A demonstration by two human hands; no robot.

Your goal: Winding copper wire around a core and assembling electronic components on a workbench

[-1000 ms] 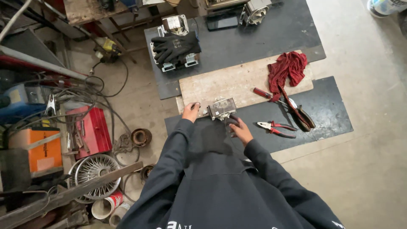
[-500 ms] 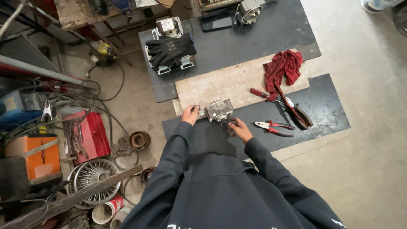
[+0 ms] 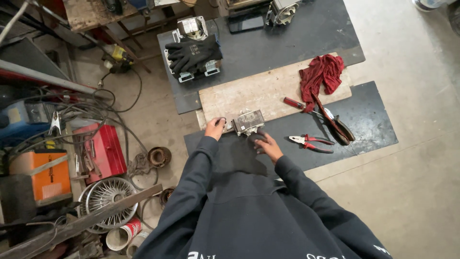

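Observation:
A small grey metal block with a laminated core (image 3: pixel 248 122) lies at the near edge of a worn wooden board (image 3: pixel 268 91). My left hand (image 3: pixel 214 127) is curled just left of the block, pinching a thin wire loop that runs toward it. My right hand (image 3: pixel 268 146) rests on the black mat (image 3: pixel 354 120) just below and to the right of the block. Its fingertips reach the block's lower corner, with nothing gripped that I can see. My dark sleeves hide the mat nearest me.
Red-handled pliers (image 3: pixel 311 142), a red-handled screwdriver (image 3: pixel 293 103), a red rag (image 3: pixel 322 72) and a brown sheath (image 3: pixel 338 125) lie to the right. Black gloves (image 3: pixel 194 50) sit on a metal unit farther off. A red toolbox (image 3: pixel 103 151), cables and a wheel cover (image 3: pixel 106 194) crowd the left floor.
Both hands stay at the block. The view has only shifted slightly, so the board and tools sit a little lower in the picture.

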